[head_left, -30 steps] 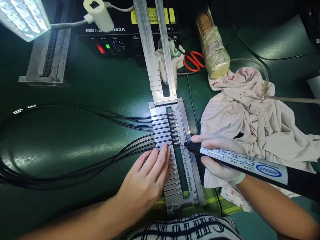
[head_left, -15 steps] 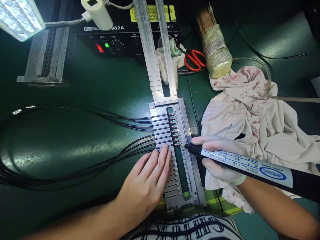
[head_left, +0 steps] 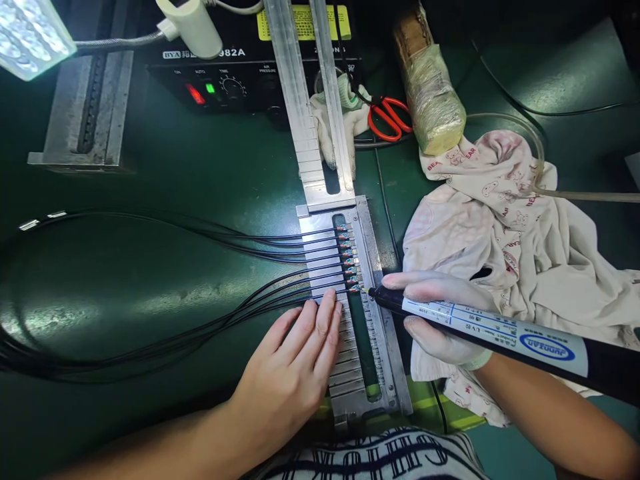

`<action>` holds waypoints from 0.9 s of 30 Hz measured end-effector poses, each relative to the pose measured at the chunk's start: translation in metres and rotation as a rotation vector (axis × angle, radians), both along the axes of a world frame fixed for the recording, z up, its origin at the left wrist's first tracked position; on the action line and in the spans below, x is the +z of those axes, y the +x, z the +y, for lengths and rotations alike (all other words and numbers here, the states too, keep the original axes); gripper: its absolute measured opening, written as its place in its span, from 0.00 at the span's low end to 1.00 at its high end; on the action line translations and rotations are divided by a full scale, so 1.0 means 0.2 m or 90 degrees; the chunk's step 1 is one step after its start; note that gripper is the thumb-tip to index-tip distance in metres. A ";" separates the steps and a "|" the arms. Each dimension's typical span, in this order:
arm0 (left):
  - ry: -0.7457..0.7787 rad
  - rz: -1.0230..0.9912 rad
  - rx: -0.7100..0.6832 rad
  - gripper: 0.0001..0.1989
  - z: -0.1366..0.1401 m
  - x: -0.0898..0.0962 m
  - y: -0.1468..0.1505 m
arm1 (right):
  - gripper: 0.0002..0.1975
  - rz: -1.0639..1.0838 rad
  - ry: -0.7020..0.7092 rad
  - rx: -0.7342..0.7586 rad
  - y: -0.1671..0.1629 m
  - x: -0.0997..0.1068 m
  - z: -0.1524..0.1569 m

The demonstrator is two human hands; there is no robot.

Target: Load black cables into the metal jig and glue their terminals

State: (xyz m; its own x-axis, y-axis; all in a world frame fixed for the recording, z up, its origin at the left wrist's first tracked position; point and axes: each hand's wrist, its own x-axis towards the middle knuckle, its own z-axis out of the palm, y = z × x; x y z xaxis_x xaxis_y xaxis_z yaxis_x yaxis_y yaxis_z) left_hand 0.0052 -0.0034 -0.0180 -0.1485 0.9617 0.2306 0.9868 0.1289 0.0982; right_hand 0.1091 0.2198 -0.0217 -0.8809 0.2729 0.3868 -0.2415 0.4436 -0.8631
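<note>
My right hand [head_left: 443, 313], in white finger cots or a thin glove, grips a black UV glue syringe [head_left: 495, 333] with a white and blue label. Its thin tip points left, at the end of the lowest cable in the metal slotted fixture [head_left: 353, 360]. Several black cables [head_left: 280, 293] lie in the fixture's grooves, their stripped coloured wires meeting small connectors [head_left: 354, 270] over the long slot. Bare and stretched out, my left hand [head_left: 297, 360] rests flat on the fixture, fingertips at the lowest cable.
A second metal fixture [head_left: 325, 160] extends away behind the first. Beyond it stand a black dispenser controller [head_left: 240, 93], a work lamp [head_left: 35, 33] and red-handled scissors [head_left: 390, 120]. A crumpled cloth [head_left: 505, 227] and a plastic-wrapped block [head_left: 435, 100] lie right. Another metal fixture [head_left: 83, 113] sits far left.
Both hands and the syringe hold nearly the same place. The view has shifted very slightly, with background objects at the left sitting a little further left.
</note>
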 end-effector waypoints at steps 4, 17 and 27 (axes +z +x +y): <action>-0.001 0.001 -0.001 0.18 0.00 0.00 0.00 | 0.13 0.001 0.002 0.007 0.00 0.00 0.00; -0.001 0.004 0.000 0.17 0.00 0.00 -0.01 | 0.14 0.009 -0.002 0.011 0.00 0.01 0.01; 0.000 0.003 -0.003 0.17 0.00 0.00 -0.01 | 0.17 0.012 -0.001 0.009 0.00 0.00 0.01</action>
State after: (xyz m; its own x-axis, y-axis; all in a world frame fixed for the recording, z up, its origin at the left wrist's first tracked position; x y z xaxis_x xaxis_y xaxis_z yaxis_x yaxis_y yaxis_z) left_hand 0.0039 -0.0028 -0.0180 -0.1432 0.9622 0.2318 0.9878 0.1244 0.0938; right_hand 0.1094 0.2215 -0.0216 -0.8772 0.2613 0.4027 -0.2640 0.4381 -0.8593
